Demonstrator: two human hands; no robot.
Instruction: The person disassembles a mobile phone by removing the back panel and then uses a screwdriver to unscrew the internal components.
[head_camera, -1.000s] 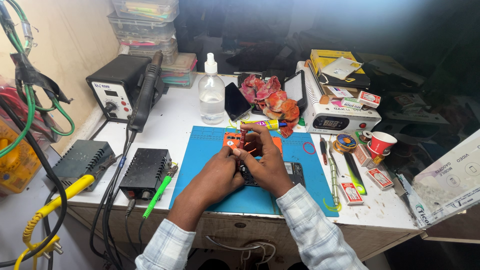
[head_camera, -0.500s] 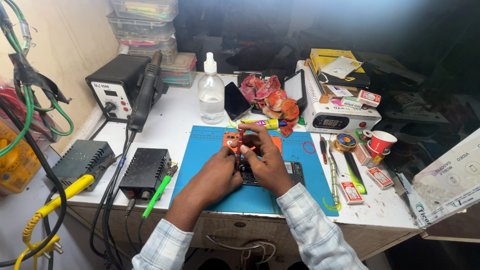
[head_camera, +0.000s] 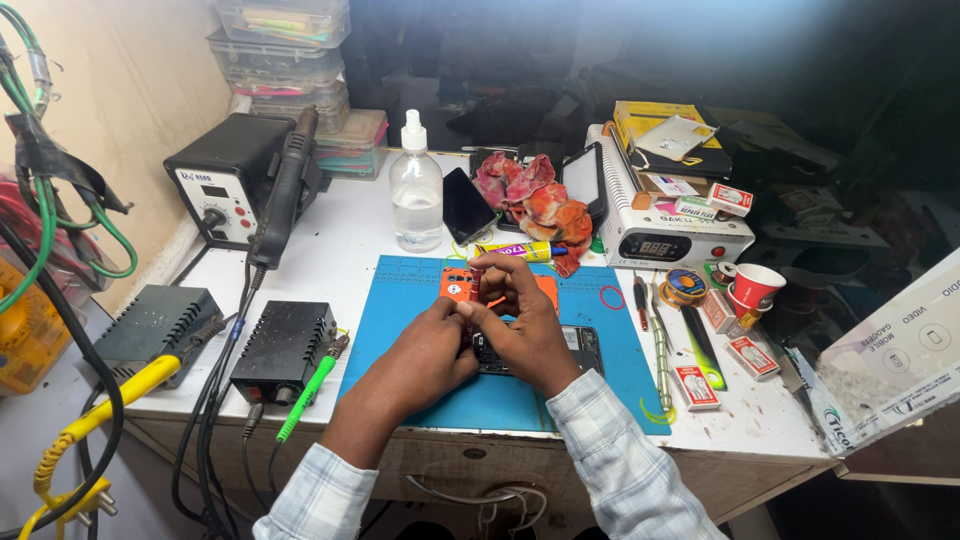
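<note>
While both hands (head_camera: 480, 335) pinch a flat dark phone (head_camera: 575, 350), smooth blue mat (head_camera: 420, 290) lies beneath

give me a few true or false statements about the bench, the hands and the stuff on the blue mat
1. Both hands, the left hand and the right hand, are together over the blue mat. True.
2. The clear plastic bottle lies on its side on the mat. False: it stands upright on the white table, behind the mat.
3. An orange part sits on the mat by the fingers. True.
4. The red cup stands left of the mat. False: it stands to the right.
5. A dark opened phone lies under the hands. True.
</note>
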